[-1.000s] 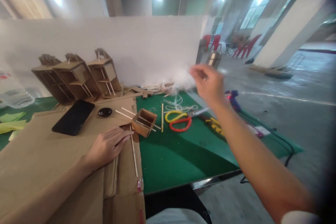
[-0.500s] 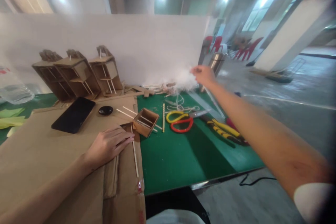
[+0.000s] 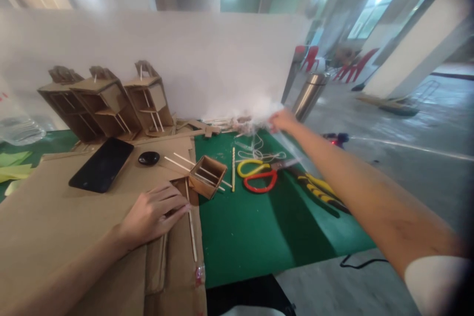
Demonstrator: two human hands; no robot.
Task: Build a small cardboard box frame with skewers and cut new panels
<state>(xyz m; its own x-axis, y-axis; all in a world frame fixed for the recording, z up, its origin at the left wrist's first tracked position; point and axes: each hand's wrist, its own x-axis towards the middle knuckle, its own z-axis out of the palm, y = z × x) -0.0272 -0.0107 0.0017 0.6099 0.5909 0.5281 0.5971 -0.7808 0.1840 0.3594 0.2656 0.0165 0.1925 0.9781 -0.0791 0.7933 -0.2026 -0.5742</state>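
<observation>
My left hand (image 3: 157, 215) rests on the cardboard sheet (image 3: 99, 237), thumb and fingertips closed on a thin wooden stick (image 3: 192, 239). Just beyond them, a small open cardboard box (image 3: 208, 177) lies tilted, with several sticks passing through it. My right hand (image 3: 284, 121) is stretched out to the back of the green table (image 3: 244, 237). Its fingers are closed at the edge of a crumpled clear plastic bag (image 3: 259, 112), though blur softens the fingertips. Below that hand lie loose white string (image 3: 255, 153) and scissors (image 3: 261, 181) with yellow and red handles.
Three cardboard models (image 3: 148, 103) stand at the back left. A black phone (image 3: 101, 165) and a black oval object (image 3: 148, 158) lie on the cardboard. A drill bit (image 3: 233, 170), pliers (image 3: 320, 190) and a metal flask (image 3: 311, 94) are to the right.
My right hand has come down at the back of the table, beside the plastic bag. My left hand stays at the stick. The view has shifted slightly.
</observation>
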